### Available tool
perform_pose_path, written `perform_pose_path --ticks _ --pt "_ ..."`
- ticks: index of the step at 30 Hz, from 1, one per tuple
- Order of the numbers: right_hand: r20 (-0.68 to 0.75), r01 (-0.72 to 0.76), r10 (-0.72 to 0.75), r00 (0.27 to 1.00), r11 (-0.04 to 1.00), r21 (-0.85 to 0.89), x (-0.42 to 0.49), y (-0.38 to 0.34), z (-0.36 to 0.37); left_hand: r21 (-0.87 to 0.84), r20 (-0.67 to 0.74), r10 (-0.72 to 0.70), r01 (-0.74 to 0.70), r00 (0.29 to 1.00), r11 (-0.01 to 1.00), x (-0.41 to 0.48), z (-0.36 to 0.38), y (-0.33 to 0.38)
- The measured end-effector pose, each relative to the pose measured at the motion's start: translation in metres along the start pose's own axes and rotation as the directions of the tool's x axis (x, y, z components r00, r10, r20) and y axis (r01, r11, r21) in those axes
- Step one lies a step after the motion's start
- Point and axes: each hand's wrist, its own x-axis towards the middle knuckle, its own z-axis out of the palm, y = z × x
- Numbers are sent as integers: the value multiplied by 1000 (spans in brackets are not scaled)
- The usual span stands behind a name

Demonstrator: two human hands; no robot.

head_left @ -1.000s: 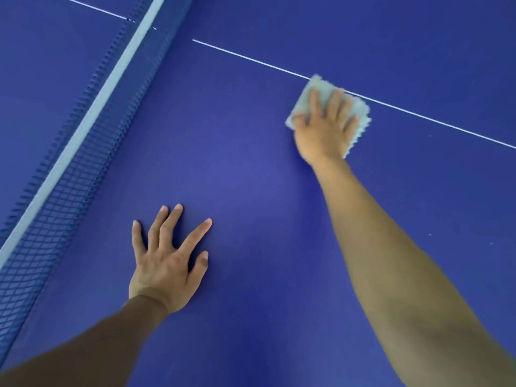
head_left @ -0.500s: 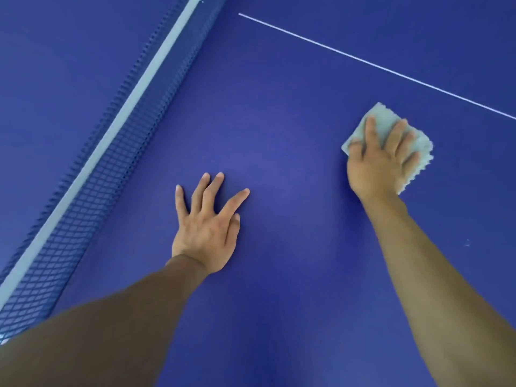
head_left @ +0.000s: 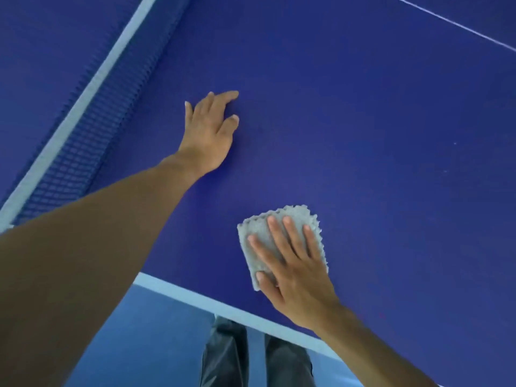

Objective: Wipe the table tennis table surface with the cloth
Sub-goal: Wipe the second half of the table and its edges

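The folded grey cloth lies flat on the blue bench, just inside the pale edge stripe nearest the person. The right hand presses it down. The grip is a flat one: four fingers are straight and spread over the top of the cloth, and the thumb is laid along its near-left side. Nothing is curled round the cloth or pinched. The left hand rests further in, between the cloth and the net, with fingers extended and holding nothing. From this angle it is hard to tell whether its palm bears fully on the surface or only the fingertips do.

The step in hand looks to be a wiping pass along the strip by the near edge. To do it well, the weight should sit over the middle of the cloth, not its front, so the ragged far edge does not roll under. The fingers should stay spread so the whole pad meets the surface. Carrying the pass right over the stripe would push dust off the bench instead of leaving it in a line. Each pass should overlap the one beside it.

The left hand serves best as a brace only, and it should shift aside before the cloth reaches its patch. A pale speck well to the right suggests that side wants attention too.
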Motion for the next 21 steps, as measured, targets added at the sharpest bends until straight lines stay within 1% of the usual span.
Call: perform_pose_path --ticks 2,4,5,6,7,8,10,11,12,13,14,17,19,20,21 --pt "-7 -198 199 980 980 11 7 1 -3 194 -65 59 -46 996 980 -47 -6 -12" --pt "-11 -417 418 908 907 53 37 -6 -7 346 -107 130 -85 986 934 -109 -8 -27" --pt "-4 -508 510 860 858 80 56 -13 -9 392 -126 133 -74 983 917 -140 -7 -37" --pt "7 -566 569 823 818 104 73 -22 -10 423 -143 108 -38 984 905 -169 -6 -48" --pt "17 -587 589 808 801 118 89 -34 -10 444 -147 63 9 987 896 -196 -4 -58" --pt "21 -566 568 822 815 121 100 -48 -9 465 -133 8 55 991 883 -219 -2 -68" --pt "18 -422 422 906 902 95 102 -80 -5 530 -76 -87 114 993 840 -250 5 -82" --pt "19 -323 322 946 944 73 92 -94 -1 558 -55 -112 124 992 821 -257 6 -87" --pt "17 -242 241 970 969 54 76 -104 3 568 -51 -129 135 990 812 -259 7 -89" --pt "11 -209 209 978 977 52 57 -107 7 567 -56 -141 148 988 810 -258 7 -90" --pt "9 -225 225 974 972 63 35 -105 11 564 -61 -145 154 987 812 -256 7 -90" --pt "14 -387 387 922 920 64 -42 -80 21 569 -57 -134 142 989 810 -257 9 -93" --pt "10 -517 517 856 854 66 -89 -52 19 581 -55 -129 137 990 803 -258 8 -94" --pt "13 -604 605 796 793 85 -109 -35 16 580 -53 -133 139 990 803 -258 8 -94" --pt "23 -708 711 703 696 122 -125 -19 12 576 -52 -138 143 989 805 -257 8 -93"
